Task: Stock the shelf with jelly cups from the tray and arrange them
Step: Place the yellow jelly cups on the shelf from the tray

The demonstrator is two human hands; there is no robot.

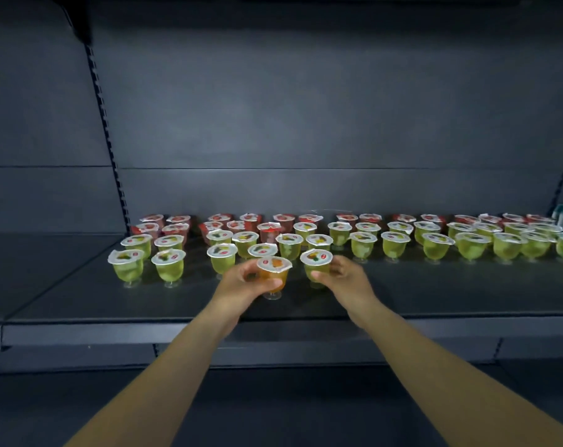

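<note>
- Nearest to us, our two bare forearms reach up from the bottom edge toward the front of the dark metal shelf [112,301], which carries all the cups.
- Our left hand [241,282] has its fingers [267,284] curled round the orange clear-plastic jelly cup with a white foil lid [273,274]. The cup is upright, its long axis vertical, its small stem foot at or just above the shelf; we cannot tell which.
- Our right hand [341,277] grips the green clear-plastic jelly cup with a white foil lid [316,267] from its right side. That cup is also upright and sits just right of the orange one.
- The relation that matters: both cups lie directly ahead of their hands, at the near end of the middle columns. We judge the coming move to be a short set-down and release, each hand serving its own cup.
- Farther back, rows of green lidded cups [393,245] run left to right in paired columns.
- Farthest, against the back panel, stand red lidded cups [283,221].
- No tray is in view.
</note>
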